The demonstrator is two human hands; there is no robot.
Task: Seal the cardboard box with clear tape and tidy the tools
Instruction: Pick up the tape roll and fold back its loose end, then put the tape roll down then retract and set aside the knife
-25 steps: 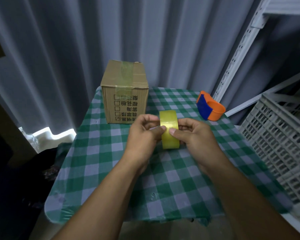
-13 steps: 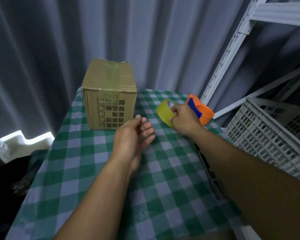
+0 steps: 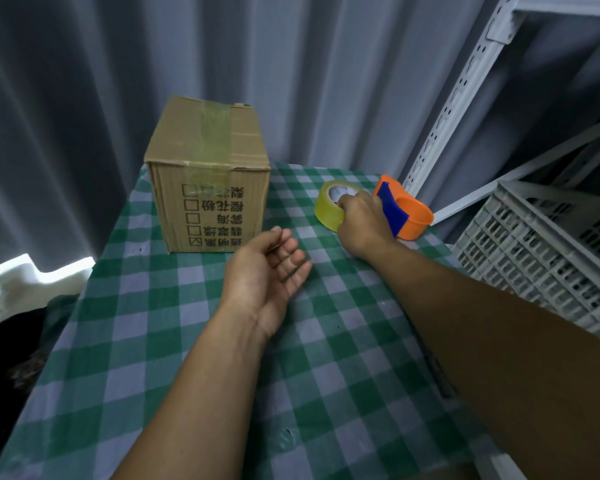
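A brown cardboard box (image 3: 208,188) stands at the back left of the table, a strip of clear tape running over its top and down its front. My right hand (image 3: 362,220) grips a yellowish roll of clear tape (image 3: 328,209), tilted on the cloth at the back right. Just right of it lies an orange and blue tape dispenser (image 3: 407,216), partly hidden by that hand. My left hand (image 3: 267,271) rests on the cloth in front of the box, palm turned up, fingers loosely apart, holding nothing.
A green and white checked cloth (image 3: 243,375) covers the table. A white slotted plastic crate (image 3: 548,251) stands right of the table under a white metal shelf upright (image 3: 465,81). Grey curtains hang behind. A white foam piece (image 3: 35,278) lies low on the left.
Both hands held the tape roll in front of me a second ago. My right hand has carried it to the back right beside the dispenser; my left hand let go and rests open.
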